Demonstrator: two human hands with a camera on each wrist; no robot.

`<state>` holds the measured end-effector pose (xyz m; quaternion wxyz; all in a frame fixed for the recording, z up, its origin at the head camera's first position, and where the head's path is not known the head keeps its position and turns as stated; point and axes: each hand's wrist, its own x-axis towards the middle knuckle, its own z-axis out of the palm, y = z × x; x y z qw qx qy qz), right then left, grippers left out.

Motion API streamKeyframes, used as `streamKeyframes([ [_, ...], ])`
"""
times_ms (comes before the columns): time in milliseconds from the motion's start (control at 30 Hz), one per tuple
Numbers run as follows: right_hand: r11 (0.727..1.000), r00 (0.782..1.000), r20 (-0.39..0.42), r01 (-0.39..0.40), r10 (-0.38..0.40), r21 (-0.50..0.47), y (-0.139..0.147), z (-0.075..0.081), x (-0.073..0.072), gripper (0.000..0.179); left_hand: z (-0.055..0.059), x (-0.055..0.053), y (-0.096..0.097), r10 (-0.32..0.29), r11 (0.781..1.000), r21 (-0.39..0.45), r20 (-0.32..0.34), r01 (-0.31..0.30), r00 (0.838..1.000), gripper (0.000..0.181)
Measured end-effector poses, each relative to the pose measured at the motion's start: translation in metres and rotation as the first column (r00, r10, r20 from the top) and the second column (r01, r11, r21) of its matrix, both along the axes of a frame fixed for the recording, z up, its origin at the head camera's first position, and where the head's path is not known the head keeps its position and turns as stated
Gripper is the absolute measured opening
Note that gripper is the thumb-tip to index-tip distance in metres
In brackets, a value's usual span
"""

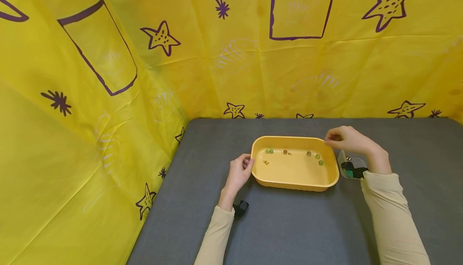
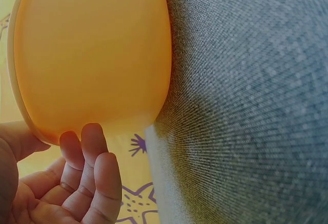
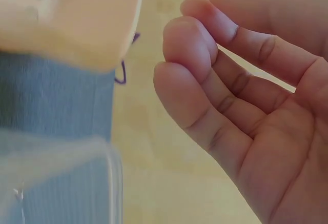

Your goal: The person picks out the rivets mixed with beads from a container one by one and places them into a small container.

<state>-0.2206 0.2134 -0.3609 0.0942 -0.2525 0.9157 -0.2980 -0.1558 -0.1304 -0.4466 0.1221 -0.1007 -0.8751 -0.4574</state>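
A yellow rectangular basin (image 1: 285, 172) stands on the grey table in the head view. On its floor lie several greenish marbles (image 1: 317, 156), a brown one (image 1: 285, 152) and small brass-coloured pieces (image 1: 266, 162). My left hand (image 1: 241, 171) pinches the basin's left rim, with fingertips (image 2: 93, 139) against the outer wall in the left wrist view. Above the far right corner hovers my right hand (image 1: 352, 140), its fingers curled and the thumb close to the index finger. Whether a tiny thing sits between those fingertips I cannot tell.
Just right of the basin stands a small clear container (image 1: 358, 161) with a shiny bit inside, partly covered by the right wrist's black strap (image 1: 352, 171). Yellow patterned cloth (image 1: 235, 76) hangs behind and to the left of the grey table (image 1: 289, 229).
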Motion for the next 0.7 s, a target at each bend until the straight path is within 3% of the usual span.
streamKeyframes([
  [200, 0.997, 0.996, 0.071, -0.058, 0.061, -0.045, -0.018, -0.001, -0.007, 0.015, 0.000, 0.000, -0.001, -0.003, 1.000, 0.000, 0.001, 0.003, 1.000, 0.019],
  [700, 0.972, 0.972, 0.097, -0.201, 0.213, -0.121, -0.059, -0.011, -0.022, 0.009, -0.001, -0.001, -0.001, 0.002, 1.000, -0.005, 0.000, -0.002, 1.000, 0.019],
])
